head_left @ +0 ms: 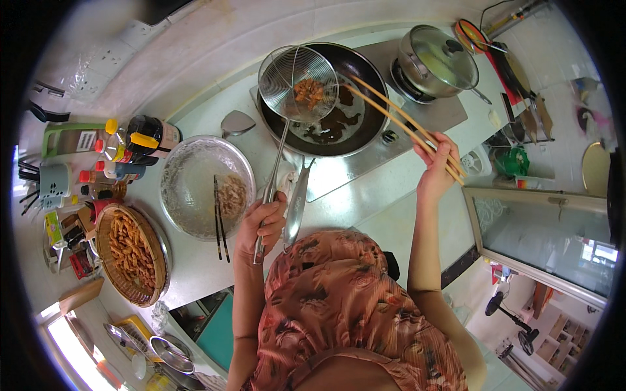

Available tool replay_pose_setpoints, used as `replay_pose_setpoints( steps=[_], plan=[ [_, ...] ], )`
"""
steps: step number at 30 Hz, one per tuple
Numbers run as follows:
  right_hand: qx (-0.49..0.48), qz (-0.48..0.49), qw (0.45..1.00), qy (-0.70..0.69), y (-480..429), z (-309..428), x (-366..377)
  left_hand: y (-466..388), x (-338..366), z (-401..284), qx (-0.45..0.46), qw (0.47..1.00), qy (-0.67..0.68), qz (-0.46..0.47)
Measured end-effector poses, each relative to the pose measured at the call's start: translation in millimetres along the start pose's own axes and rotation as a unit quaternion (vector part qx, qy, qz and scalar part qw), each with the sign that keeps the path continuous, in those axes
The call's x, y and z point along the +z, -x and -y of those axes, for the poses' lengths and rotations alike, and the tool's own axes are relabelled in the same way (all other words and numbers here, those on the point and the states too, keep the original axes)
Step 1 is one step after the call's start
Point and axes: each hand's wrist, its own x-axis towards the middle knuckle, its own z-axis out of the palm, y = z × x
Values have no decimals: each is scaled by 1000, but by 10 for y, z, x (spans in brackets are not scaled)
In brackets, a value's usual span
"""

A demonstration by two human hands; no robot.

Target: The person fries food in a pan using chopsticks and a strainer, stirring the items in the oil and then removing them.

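Note:
My left hand grips the handle of a wire mesh skimmer. Several browned fried pieces lie in its basket, which is over the left part of a dark frying pan. Oil with foam at its edges covers part of the pan's bottom. In my right hand is a pair of long wooden cooking chopsticks, their tips over the pan, close to the skimmer's right rim. The pan's metal handle points toward me, beside my left hand.
Left of the pan are a turner and a metal bowl with pale raw food and dark chopsticks. A bamboo basket holds fried strips. Bottles line the wall. A lidded pot stands on the right burner.

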Motion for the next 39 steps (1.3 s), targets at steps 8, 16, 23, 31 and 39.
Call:
replay_pose_setpoints(
  steps=[8,16,23,31,39],
  plan=[
    [104,206,973,21,440,-236,592,-14,220,-237,13,997,66,48],
    [-26,213,968,131,251,-612,678,-88,326,-381,44,995,47,80],
    [58,111,991,57,144,-489,388,-132,345,-383,55,994,45,80],
    [16,76,992,102,51,-311,154,-123,351,-384,58,994,34,82],
    [-22,114,990,81,81,-334,489,-134,303,-344,33,991,79,106]
  ],
)
